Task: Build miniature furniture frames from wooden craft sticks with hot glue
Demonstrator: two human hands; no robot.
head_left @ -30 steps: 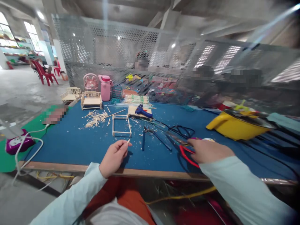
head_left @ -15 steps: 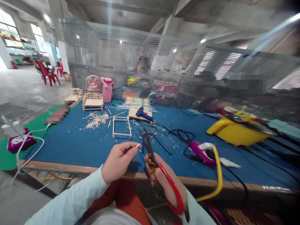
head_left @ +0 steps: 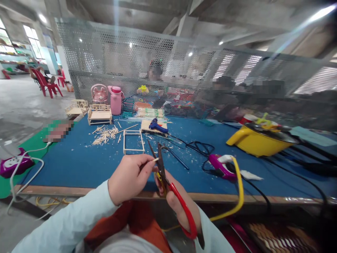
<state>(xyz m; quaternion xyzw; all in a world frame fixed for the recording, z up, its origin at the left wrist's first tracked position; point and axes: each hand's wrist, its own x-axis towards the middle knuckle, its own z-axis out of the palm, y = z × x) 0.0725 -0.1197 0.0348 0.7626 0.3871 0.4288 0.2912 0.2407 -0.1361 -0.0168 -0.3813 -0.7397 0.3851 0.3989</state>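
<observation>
My left hand (head_left: 131, 177) pinches a short pale wooden stick (head_left: 156, 160), whose tip lies between the parted blades of the scissors. Wrapped round the handles of the red-handled scissors (head_left: 184, 211) is my right hand (head_left: 175, 196), just right of the left one; the blades point up and away. Beyond my hands a small rectangular wooden frame (head_left: 133, 151) stands on the blue table. To its left lies a pile of short stick pieces (head_left: 105, 135). A blue glue gun (head_left: 158, 126) rests on a pale wooden piece behind the frame.
Two small wooden bed-like models (head_left: 100, 115) and a pink flask (head_left: 116, 102) stand at the back left. On the right are a purple power socket (head_left: 222, 168), its yellow cable (head_left: 240, 189) and a yellow pan (head_left: 258, 142). A mesh partition (head_left: 126, 59) crosses behind, with people beyond it.
The scissors and the stick have come together, so the stick tip is now between the blades. The whole view has shifted slightly, with the table's things appearing further left.
</observation>
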